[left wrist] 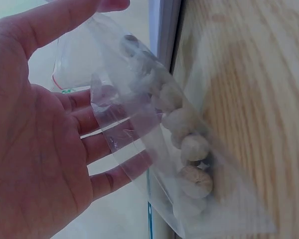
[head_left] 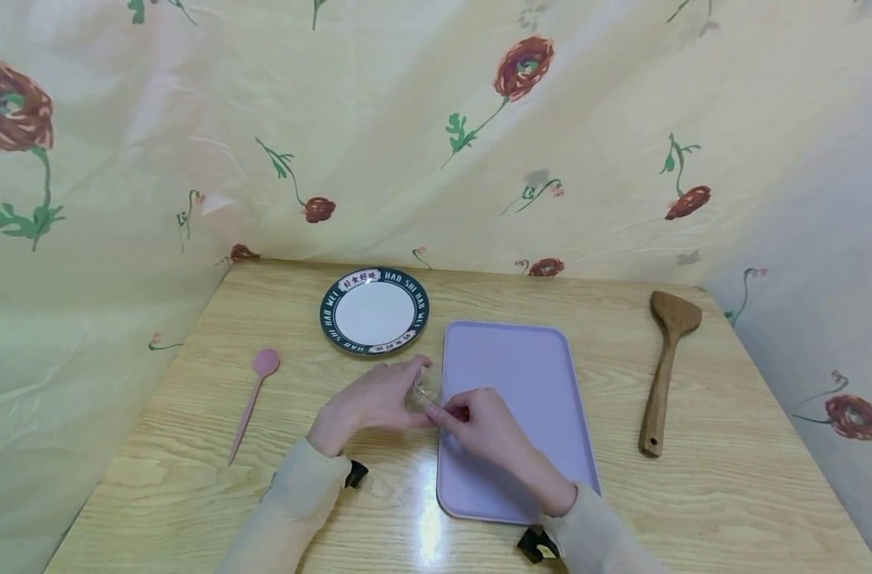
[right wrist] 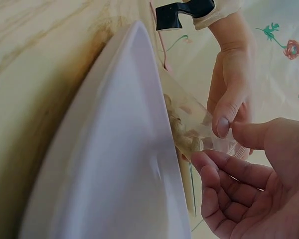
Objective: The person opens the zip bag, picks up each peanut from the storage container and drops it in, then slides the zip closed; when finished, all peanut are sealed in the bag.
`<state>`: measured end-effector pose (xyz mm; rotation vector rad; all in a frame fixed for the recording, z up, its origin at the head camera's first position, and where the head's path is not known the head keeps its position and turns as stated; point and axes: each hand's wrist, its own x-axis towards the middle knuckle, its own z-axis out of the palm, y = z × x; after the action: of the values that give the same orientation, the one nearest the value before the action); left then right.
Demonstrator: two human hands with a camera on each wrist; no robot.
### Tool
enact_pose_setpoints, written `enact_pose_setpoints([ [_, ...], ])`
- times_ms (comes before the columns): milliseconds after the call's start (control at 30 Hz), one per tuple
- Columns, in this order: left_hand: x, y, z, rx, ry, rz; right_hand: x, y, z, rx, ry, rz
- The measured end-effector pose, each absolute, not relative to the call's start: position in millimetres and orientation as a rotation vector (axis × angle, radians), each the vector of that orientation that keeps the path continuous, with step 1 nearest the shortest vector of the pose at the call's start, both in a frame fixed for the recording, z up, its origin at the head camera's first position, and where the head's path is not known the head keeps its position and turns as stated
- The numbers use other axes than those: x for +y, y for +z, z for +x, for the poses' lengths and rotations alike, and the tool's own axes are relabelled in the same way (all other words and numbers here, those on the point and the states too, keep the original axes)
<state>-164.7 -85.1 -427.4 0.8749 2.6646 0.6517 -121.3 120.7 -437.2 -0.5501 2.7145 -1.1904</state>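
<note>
A clear plastic bag [left wrist: 139, 114] with several round, tan, nut-like pieces [left wrist: 195, 148] inside is between my hands, close to the left edge of the lilac tray [head_left: 511, 359]. My left hand [head_left: 382, 399] holds the bag by its upper part, thumb on one side; its fingertips show through the plastic in the left wrist view. My right hand [head_left: 489, 426], reaching across the tray, pinches the bag's edge between thumb and index finger. In the right wrist view the left thumb lies close beside the right thumb, and the pieces are gathered low in the bag.
Behind the left hand lies a white plate [head_left: 375, 313] with a dark lettered rim. A pink spoon [head_left: 265, 363] is at the left of the wooden table [head_left: 192, 414], and a wooden spatula [head_left: 667, 375] at the right. Flowered cloth [head_left: 379, 119] hangs behind the table.
</note>
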Motion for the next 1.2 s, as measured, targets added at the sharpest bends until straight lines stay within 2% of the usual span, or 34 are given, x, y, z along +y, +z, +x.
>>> enact_pose_setpoints([
  [467,-92,-422,-168,2.559,0.851,0.806,123,-429,-129,2.698,-1.243,-0.615],
  [867,-96,-420,-176,2.582,1.154,0.753,133,-422,-150,2.662,-1.328,-0.679],
  [1200,-97,-415,-176,2.634,1.253,0.569,135,-420,-169,2.619,-1.41,-0.668],
])
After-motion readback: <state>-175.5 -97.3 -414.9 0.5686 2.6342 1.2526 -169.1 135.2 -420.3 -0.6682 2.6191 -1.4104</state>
